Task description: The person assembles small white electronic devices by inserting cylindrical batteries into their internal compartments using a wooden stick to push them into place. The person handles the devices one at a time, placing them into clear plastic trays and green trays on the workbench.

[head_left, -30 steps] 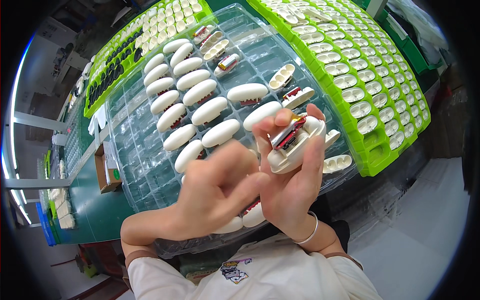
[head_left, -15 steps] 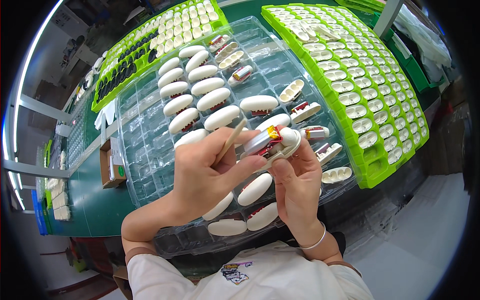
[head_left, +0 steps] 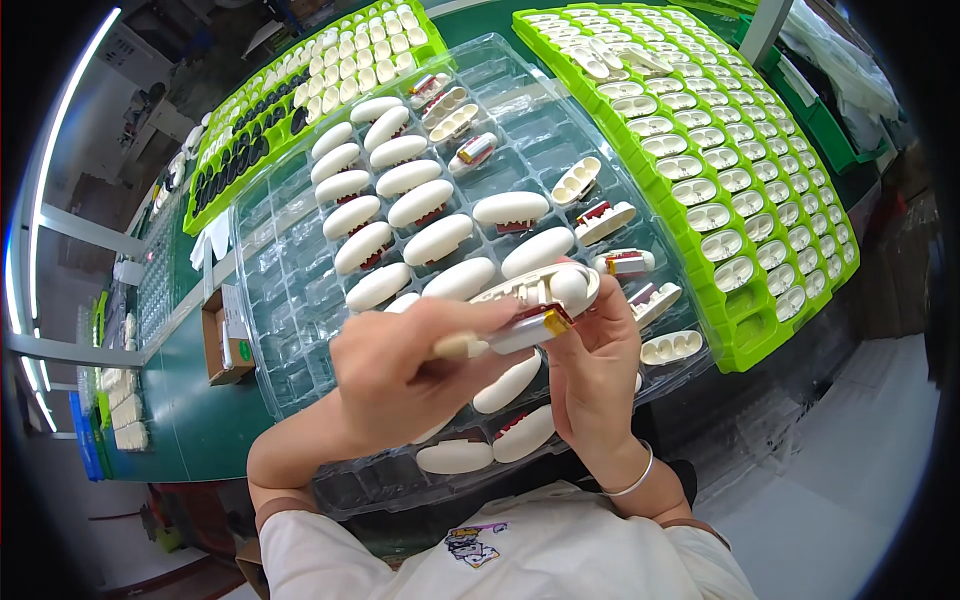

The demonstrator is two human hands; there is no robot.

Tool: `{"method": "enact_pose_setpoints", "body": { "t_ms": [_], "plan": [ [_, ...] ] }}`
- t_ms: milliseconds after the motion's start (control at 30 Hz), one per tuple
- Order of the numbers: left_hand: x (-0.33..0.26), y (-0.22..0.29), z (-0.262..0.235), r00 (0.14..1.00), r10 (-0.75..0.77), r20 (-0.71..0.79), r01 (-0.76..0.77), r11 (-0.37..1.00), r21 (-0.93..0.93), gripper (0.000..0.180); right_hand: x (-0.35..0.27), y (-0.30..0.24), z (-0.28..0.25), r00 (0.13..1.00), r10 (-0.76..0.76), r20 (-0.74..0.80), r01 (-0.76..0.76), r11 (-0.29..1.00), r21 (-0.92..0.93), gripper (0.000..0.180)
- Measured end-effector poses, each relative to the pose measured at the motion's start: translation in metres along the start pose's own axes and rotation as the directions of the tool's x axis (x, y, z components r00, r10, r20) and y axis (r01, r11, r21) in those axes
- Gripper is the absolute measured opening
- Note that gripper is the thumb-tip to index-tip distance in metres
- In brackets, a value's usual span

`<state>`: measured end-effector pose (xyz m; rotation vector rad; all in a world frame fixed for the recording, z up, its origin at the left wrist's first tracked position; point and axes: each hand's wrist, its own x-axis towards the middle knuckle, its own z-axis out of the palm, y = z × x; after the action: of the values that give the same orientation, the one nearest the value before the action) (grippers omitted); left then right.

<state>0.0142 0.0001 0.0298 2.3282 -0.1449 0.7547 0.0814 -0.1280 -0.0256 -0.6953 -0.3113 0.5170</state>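
Note:
My right hand (head_left: 595,350) pinches the end of a white oval casing (head_left: 535,290); its inner side with ribs shows, and a rounded white piece (head_left: 571,288) sits at its right end. Just below the casing is a silver battery cell (head_left: 515,332) with yellow tape and a dark red board by it. My left hand (head_left: 400,365) is closed, fingers at the cell and casing. A pale wooden stick (head_left: 459,347), blurred, pokes out of that hand. Beneath both hands a clear compartment tray (head_left: 290,310) carries several white oval casings (head_left: 420,205), some with red boards showing.
To the right a green tray (head_left: 750,330) holds rows of white open shells. Another green tray (head_left: 225,190) at the far left carries white and black parts. A small cardboard box (head_left: 225,345) stands on the green table (head_left: 185,420) left of the clear tray.
The battery cell has swung down out of the casing toward me, uncovering the casing's ribbed inside. My left hand has turned, and the stick no longer points up.

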Motion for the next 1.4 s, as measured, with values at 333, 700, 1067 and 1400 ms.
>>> {"method": "enact_pose_setpoints", "body": {
  "t_ms": [333, 700, 1067, 1400],
  "plan": [
    [0.008, -0.001, -0.001, 0.992, -0.088, 0.089, 0.097, 0.99, -0.104, 0.053, -0.001, 0.0, -0.003, 0.997, -0.076, 0.008, 0.075, 0.997, 0.008, 0.034],
    [0.048, -0.018, 0.001, 0.921, -0.381, 0.079, 0.361, 0.913, 0.192, 0.034, 0.004, -0.009, -0.002, 0.997, 0.061, -0.047, -0.06, 0.998, 0.037, 0.05],
    [0.091, -0.107, 0.023, 0.8, -0.479, 0.361, 0.323, 0.852, 0.413, 0.033, 0.0, -0.019, -0.023, 0.997, 0.065, -0.048, -0.066, 0.998, -0.017, 0.03],
    [0.112, -0.14, 0.035, 0.893, -0.386, 0.232, 0.145, 0.735, 0.662, 0.025, 0.0, -0.032, -0.029, 0.999, 0.029, 0.015, -0.029, 0.999, -0.015, 0.028]
  ]
}}
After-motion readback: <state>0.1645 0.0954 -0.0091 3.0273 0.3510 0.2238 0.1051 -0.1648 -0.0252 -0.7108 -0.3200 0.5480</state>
